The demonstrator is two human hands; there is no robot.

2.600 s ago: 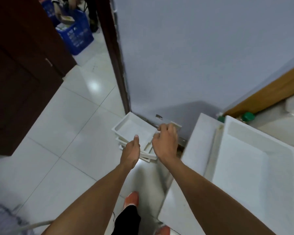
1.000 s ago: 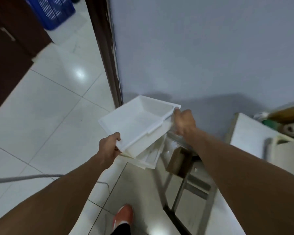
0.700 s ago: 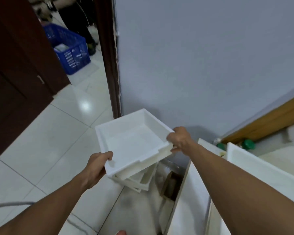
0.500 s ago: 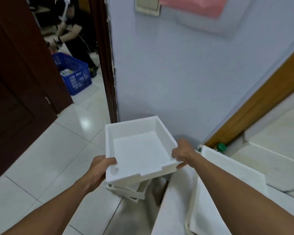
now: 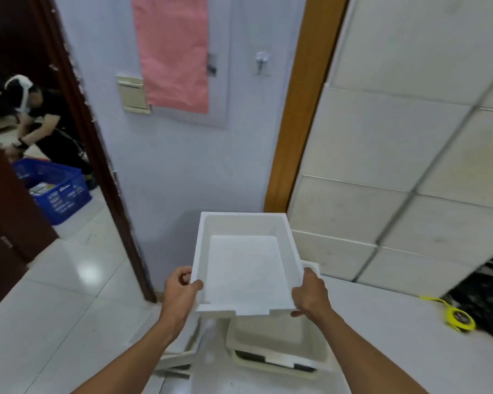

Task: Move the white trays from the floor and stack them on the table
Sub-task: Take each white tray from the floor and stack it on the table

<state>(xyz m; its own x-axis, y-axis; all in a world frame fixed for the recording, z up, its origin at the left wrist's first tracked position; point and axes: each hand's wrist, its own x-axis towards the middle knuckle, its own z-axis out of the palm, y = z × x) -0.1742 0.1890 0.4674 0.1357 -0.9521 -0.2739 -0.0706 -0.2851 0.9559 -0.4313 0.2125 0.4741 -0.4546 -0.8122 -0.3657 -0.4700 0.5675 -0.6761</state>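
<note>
A white tray hangs level in the air in front of me. My left hand grips its left rim and my right hand grips its right rim. Directly below it a stack of white trays sits on the white table. More white trays lie lower down on the floor at the table's left edge, partly hidden by my left forearm.
A yellow tape measure lies on the table at the right. A pale blue wall with a pink cloth is ahead. A dark door frame opens left onto a blue crate and a crouching person.
Both hands took one tray off the floor pile, lifted it and swung it right. It now hovers over the tray stack on the table.
</note>
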